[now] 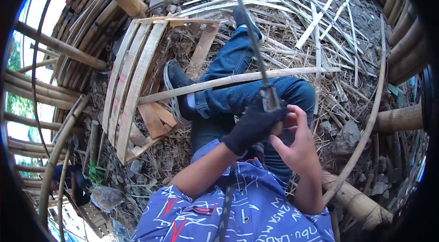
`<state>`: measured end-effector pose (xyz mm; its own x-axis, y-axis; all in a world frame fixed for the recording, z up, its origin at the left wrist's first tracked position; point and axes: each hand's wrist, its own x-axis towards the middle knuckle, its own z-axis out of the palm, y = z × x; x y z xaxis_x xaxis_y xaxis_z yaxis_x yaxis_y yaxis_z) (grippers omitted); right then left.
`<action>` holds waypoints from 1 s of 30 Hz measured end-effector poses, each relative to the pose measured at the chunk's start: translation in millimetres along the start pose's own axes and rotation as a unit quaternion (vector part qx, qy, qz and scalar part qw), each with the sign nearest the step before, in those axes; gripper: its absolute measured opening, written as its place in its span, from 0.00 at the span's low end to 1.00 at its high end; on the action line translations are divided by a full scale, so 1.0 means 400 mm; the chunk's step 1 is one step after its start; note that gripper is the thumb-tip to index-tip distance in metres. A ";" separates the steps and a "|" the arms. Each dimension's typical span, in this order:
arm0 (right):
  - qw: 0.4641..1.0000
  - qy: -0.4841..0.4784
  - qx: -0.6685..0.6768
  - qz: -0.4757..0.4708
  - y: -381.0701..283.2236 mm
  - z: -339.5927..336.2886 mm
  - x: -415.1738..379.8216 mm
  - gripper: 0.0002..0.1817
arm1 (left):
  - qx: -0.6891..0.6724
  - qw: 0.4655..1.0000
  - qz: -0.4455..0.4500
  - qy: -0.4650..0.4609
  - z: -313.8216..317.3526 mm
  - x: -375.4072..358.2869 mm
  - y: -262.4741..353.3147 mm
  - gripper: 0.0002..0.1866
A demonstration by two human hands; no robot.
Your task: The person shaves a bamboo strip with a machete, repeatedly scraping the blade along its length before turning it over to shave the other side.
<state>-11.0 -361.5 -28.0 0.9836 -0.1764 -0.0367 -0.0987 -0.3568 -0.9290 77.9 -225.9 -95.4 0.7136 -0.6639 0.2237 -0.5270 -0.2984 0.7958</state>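
Note:
A dark glove covers my left hand (254, 128), whose fingers are wrapped round the handle end of a long narrow blade (252, 36). The blade points away from me, over my bent leg. My right hand (296, 143) is bare and sits just right of the glove, its fingers curled near the handle; whether it holds anything is hidden. A split bamboo strip (238, 78) lies across my legs, running from the slatted wooden crate (132, 77) on the left to the right.
Loose pale bamboo strips (315, 27) litter the ground ahead. Bamboo poles (68, 50) line the left side, and more stand at the right. A rock (347, 139) and a thick bamboo pole (356, 201) lie at the right. Another person (75, 182) is at the lower left.

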 end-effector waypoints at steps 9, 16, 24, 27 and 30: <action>0.954 0.061 0.286 0.069 0.130 0.028 0.036 0.38 | -0.223 0.960 -0.149 -0.084 -0.011 0.050 0.078 0.28; 0.845 0.062 0.524 0.086 0.141 -0.016 -0.007 0.37 | 0.392 0.900 -0.042 0.186 -0.315 -0.128 -0.317 0.21; 0.826 0.087 0.557 0.018 0.126 -0.053 -0.019 0.37 | 0.491 0.850 -0.191 -0.019 -0.493 -0.248 -0.423 0.10; 0.847 0.094 0.521 0.042 0.118 -0.062 -0.027 0.38 | 0.483 0.863 -0.143 -0.047 -0.483 -0.249 -0.360 0.08; 0.864 0.087 0.494 0.041 0.128 -0.067 -0.044 0.37 | 0.445 0.876 -0.168 -0.086 -0.478 -0.268 -0.312 0.12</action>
<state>-37.4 -401.4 -65.2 0.9338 -0.3291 -0.1404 0.0946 0.6055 -0.7902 155.3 13.7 -111.0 0.8572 -0.5074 -0.0878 -0.5068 -0.8615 0.0301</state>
